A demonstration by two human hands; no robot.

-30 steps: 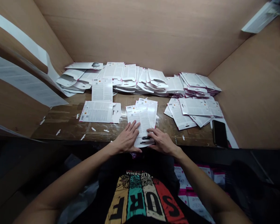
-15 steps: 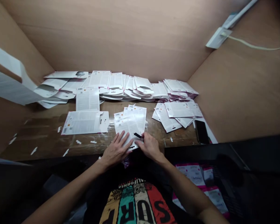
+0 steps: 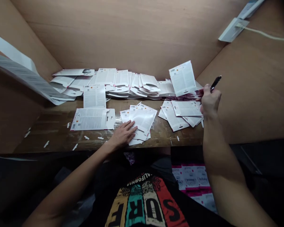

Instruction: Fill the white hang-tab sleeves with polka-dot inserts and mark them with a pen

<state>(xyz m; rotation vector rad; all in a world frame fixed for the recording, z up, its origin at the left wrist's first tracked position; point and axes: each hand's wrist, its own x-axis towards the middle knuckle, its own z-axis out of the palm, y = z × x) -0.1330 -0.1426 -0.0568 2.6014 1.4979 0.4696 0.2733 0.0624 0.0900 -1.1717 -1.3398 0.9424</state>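
My left hand [image 3: 124,134] lies flat, fingers apart, on a loose pile of white printed cards [image 3: 142,121] at the table's near edge. My right hand [image 3: 210,101] is raised at the far right, gripping a black pen [image 3: 215,83]. A white card [image 3: 182,78] stands tilted up just beyond my right fingertips, above the stacks. I cannot tell whether those fingers pinch it. Below my right hand lies a spread of overlapping cards [image 3: 180,113].
Rows of stacked cards [image 3: 130,83] line the back of the worn wooden table [image 3: 47,135], with single cards [image 3: 92,119] at left. Cardboard walls [image 3: 123,34] surround it. Pink-edged cards [image 3: 191,179] lie below the table edge, and a white sheet [image 3: 21,71] hangs at left.
My right hand has moved up and right from the middle pile, carrying the pen, and a card now stands raised by it. My left hand has stayed on the pile, and the view has shifted slightly.
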